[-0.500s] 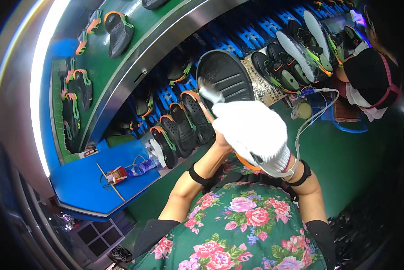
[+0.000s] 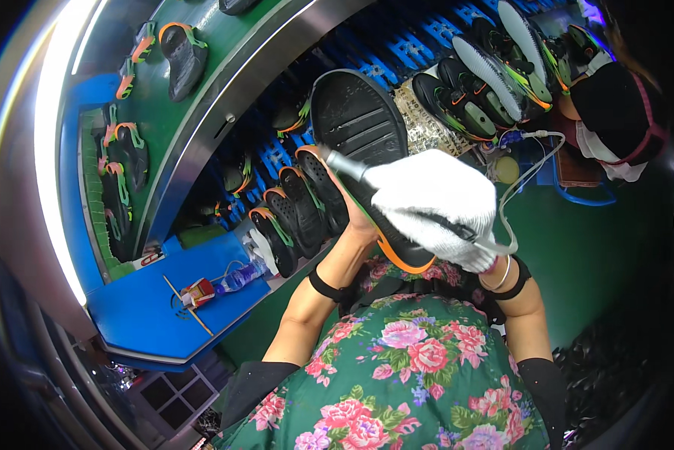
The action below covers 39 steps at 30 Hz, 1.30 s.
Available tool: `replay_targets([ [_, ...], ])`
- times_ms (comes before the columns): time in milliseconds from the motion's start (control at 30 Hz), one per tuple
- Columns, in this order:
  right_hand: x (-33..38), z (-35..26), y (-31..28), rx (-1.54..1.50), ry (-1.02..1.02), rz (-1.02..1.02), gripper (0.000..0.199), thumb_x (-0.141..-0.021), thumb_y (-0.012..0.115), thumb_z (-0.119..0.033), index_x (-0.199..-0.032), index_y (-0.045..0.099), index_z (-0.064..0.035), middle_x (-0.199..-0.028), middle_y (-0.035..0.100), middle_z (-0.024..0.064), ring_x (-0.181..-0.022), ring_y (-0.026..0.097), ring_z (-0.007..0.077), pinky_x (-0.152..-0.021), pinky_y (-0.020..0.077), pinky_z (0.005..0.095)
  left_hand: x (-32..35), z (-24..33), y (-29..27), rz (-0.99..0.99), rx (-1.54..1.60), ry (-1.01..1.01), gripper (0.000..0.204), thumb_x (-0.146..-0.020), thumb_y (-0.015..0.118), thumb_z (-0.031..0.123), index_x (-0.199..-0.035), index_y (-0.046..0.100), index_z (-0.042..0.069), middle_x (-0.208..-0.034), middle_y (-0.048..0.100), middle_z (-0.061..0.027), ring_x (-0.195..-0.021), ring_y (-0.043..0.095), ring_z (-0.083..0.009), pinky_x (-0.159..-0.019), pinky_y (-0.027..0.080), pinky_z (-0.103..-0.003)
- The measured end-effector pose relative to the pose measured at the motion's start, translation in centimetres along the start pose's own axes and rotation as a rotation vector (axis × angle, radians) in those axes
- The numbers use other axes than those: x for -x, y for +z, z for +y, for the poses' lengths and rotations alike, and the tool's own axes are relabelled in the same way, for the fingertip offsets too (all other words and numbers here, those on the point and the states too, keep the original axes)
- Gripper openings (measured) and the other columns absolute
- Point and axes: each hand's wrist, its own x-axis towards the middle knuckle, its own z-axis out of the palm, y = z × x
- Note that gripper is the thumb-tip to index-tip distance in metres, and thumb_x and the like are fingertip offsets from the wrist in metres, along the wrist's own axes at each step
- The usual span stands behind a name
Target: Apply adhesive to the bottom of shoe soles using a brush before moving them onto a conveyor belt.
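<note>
My left hand point(image 2: 359, 221), bare, holds a black shoe point(image 2: 363, 127) sole-up from underneath; the shoe has an orange edge near my chest. My right hand point(image 2: 434, 202) wears a white knit glove and grips a slim metal tool point(image 2: 348, 169) with a thin tube trailing from its back end. The tool's tip rests against the shoe's sole near its middle. Both hands sit close together in front of my floral shirt.
Blue racks point(image 2: 292, 150) hold rows of black shoes with orange and green trim. A green conveyor point(image 2: 164, 112) at the left carries more shoes. A blue bench point(image 2: 149, 300) bears a small bottle and a stick. Another person in a dark cap point(image 2: 614, 105) sits at the right.
The shoe and both hands stay in nearly the same place; the tool tip has shifted slightly along the sole.
</note>
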Motion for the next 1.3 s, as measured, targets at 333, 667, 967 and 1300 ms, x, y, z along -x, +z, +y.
replay_targets([
  [333, 0.4, 0.0, -0.6, 0.073, -0.065, -0.025, 0.029, -0.074, 0.075, -0.001, -0.103, 0.075, -0.0058, -0.105, 0.074, 0.0104, -0.089, 0.071, 0.0277, -0.088, 0.0542, 0.0413, 0.3, 2.6, 1.6, -0.220, 0.556, -0.162, 0.114, -0.077, 0.030, 0.093, -0.143, 0.044, 0.001, -0.131, 0.059, -0.0187, -0.118, 0.060, -0.0320, -0.104, 0.046, -0.045],
  [667, 2.0, 1.0, -0.5, -0.062, -0.065, -0.166, 0.032, -0.087, 0.066, -0.004, -0.120, 0.068, -0.0032, -0.118, 0.070, 0.0108, -0.104, 0.068, 0.0277, -0.091, 0.0535, 0.0342, -0.9, 5.4, 3.5, -0.189, 0.403, -0.137, 0.118, -0.071, 0.020, 0.099, -0.120, 0.057, -0.002, -0.098, 0.066, -0.0189, -0.085, 0.068, -0.0270, -0.076, 0.058, -0.040],
  [967, 2.8, 1.0, 0.0, -0.096, -0.103, -0.192, 0.043, -0.082, 0.075, -0.010, -0.124, 0.067, -0.0059, -0.124, 0.067, 0.0104, -0.113, 0.063, 0.0255, -0.098, 0.0495, 0.0370, -0.7, 6.6, 4.1, -0.184, 0.578, -0.229, 0.117, -0.064, 0.036, 0.101, -0.115, 0.053, -0.004, -0.097, 0.063, -0.0155, -0.090, 0.060, -0.0294, -0.081, 0.052, -0.042],
  [1300, 2.5, -0.2, 0.0, -0.109, -0.008, -0.087, 0.028, -0.075, 0.077, -0.002, -0.102, 0.074, -0.0052, -0.107, 0.073, 0.0124, -0.091, 0.071, 0.0277, -0.077, 0.0564, 0.0367, -1.1, 7.9, 4.9, -0.111, 0.485, -0.089, 0.117, -0.068, 0.036, 0.099, -0.123, 0.054, -0.002, -0.095, 0.062, -0.0163, -0.083, 0.063, -0.0259, -0.079, 0.051, -0.042],
])
